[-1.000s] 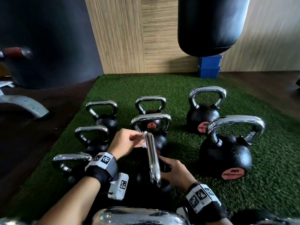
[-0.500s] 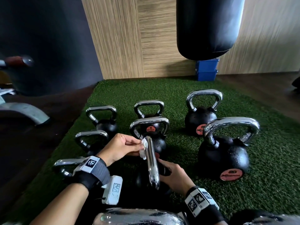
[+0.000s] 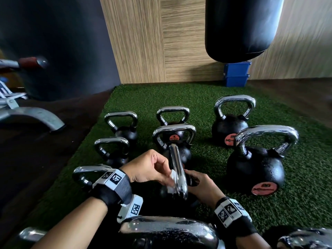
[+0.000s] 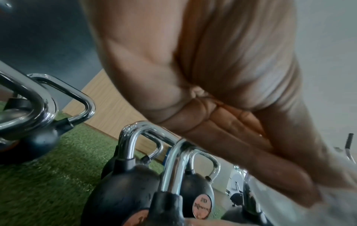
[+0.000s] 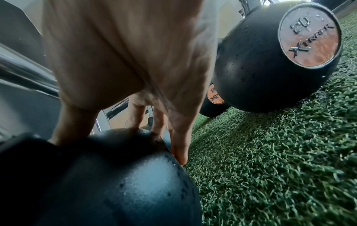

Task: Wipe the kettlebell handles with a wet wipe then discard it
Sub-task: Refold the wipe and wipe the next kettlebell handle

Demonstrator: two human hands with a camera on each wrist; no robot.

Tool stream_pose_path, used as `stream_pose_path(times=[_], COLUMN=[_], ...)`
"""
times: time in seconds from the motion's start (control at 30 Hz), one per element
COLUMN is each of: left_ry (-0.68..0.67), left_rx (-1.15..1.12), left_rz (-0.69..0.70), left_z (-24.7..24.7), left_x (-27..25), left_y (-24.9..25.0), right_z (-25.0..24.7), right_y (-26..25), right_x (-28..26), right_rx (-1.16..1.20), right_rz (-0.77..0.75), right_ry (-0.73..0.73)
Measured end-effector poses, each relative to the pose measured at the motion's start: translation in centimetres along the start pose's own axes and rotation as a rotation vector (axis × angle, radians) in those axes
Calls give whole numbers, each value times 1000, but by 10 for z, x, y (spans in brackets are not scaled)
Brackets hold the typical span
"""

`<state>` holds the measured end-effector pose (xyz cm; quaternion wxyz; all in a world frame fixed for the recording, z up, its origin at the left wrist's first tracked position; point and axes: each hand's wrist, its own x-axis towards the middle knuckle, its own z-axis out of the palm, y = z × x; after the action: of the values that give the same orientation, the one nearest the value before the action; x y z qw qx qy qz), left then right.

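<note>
Several black kettlebells with chrome handles stand on green turf (image 3: 305,203). The nearest middle kettlebell's handle (image 3: 177,171) points edge-on toward me. My left hand (image 3: 152,169) pinches a white wet wipe (image 3: 172,178) against the left side of that handle, low down. My right hand (image 3: 199,184) rests on the same kettlebell's black body (image 5: 119,175), fingers spread over the top. In the left wrist view the palm (image 4: 222,107) fills the frame and the wipe is barely visible.
A large kettlebell (image 3: 256,166) stands to the right, a wet chrome handle (image 3: 167,232) sits just below my arms. A black punching bag (image 3: 242,27) hangs ahead, blue boxes (image 3: 235,74) behind it. A metal machine foot (image 3: 34,115) lies on the dark floor at left.
My left hand has slid the wipe down the handle from its top end toward its base. The right hand has stayed on the kettlebell's body.
</note>
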<state>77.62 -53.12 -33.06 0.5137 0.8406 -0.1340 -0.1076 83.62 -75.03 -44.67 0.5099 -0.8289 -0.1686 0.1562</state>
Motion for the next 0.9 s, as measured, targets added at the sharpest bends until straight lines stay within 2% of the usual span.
stream_pose_path(times=[0.37,0.57,0.63,0.73,0.8,0.87,0.9], left_ry=[16,92,111,110,144,216,264], left_rx=[136,224,208,228,241,176,124], left_rz=[73,13,8,-21,-5,28,35], left_z=[21,33,35,29,16,-1,-10], left_x=[-13,-17,-18,-20,-19,-20,-20], left_y=[-19,-38,-42,-39,-34,-25,-20], right_z=[-2,1,-2,-17,-32,-45,-49], right_y=[-1,-5,-13,-37,-59,-81,-92], right_x=[-1,-3,-5,-5,-9,-13,-14], right_rx=[-60,-84,-151,-431,-522,-490,-452], right_rz=[-27,-10,-11,-81,-134,-251,-325], right_ry=[27,55,25,-28,140,352,394])
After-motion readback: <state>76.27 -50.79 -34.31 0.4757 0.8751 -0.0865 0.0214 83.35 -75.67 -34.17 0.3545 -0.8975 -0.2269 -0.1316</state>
